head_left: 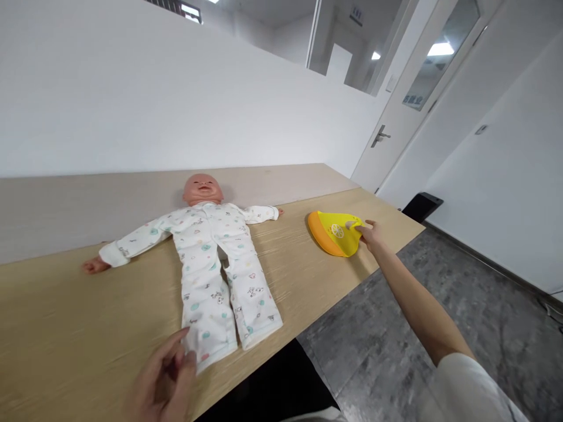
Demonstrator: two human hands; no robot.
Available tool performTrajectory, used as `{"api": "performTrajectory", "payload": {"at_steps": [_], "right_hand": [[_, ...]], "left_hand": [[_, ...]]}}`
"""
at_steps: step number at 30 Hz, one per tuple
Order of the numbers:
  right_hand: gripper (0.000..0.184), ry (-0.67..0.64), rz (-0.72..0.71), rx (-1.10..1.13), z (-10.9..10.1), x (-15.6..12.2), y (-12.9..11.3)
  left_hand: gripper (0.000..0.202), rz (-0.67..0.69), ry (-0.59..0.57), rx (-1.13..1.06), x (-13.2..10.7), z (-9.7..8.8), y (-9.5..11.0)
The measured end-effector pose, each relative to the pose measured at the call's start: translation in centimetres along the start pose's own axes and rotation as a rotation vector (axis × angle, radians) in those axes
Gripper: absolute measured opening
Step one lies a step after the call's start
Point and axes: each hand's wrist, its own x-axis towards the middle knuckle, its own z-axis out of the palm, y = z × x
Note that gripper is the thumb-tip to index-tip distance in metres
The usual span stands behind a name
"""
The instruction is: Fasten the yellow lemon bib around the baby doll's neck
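A baby doll [211, 252] in a white patterned sleepsuit lies on its back on the table, arms spread and legs toward me. My left hand [167, 375] is beside the doll's leg at the near edge, fingers curled and apart with nothing between them. To the doll's right, my right hand [370, 234] grips a yellow baby bib [336, 232] by its neck end. The bib has an orange pocket along its left side and a white citrus-slice print. It is at the tabletop; whether it is fully lifted I cannot tell.
The wooden table [308, 287] runs along a white wall [132, 105]. A door [396, 117] stands at the back right. A black chair [422, 206] is past the table's right end, above the grey floor [378, 334].
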Motion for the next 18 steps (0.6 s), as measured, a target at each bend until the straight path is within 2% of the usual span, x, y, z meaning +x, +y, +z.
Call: {"api": "performTrajectory", "payload": {"at_steps": [3, 5, 9, 14, 16, 18], "right_hand": [[0.047, -0.06, -0.101, 0.031, 1.2, -0.3, -3.2], [0.039, -0.145, -0.21, 0.081, 2.3, -1.0, -5.9], [0.028, -0.459, -0.41, 0.197, 4.9, -4.0, -11.8], [0.036, -0.785, -0.563, 0.32, 9.1, -9.4, -17.3], [0.039, -0.89, -0.614, 0.351, 10.9, -11.5, -18.6], [0.043, -0.993, -0.646, 0.365, 12.6, -13.4, -19.4]], "left_hand": [[0.019, 0.026, -0.007, -0.032, 1.4, -0.8, 3.0], [0.021, 0.124, 0.002, -0.108, 3.0, -0.9, 5.1], [0.02, 0.248, -0.075, -0.222, 8.3, 0.2, 8.6], [0.028, 0.1, -0.115, -0.442, 17.5, 3.1, 10.8], [0.033, 0.069, -0.162, -0.491, 20.4, 4.0, 11.0], [0.042, -0.031, -0.161, -0.503, 22.5, 4.4, 10.8]]}}
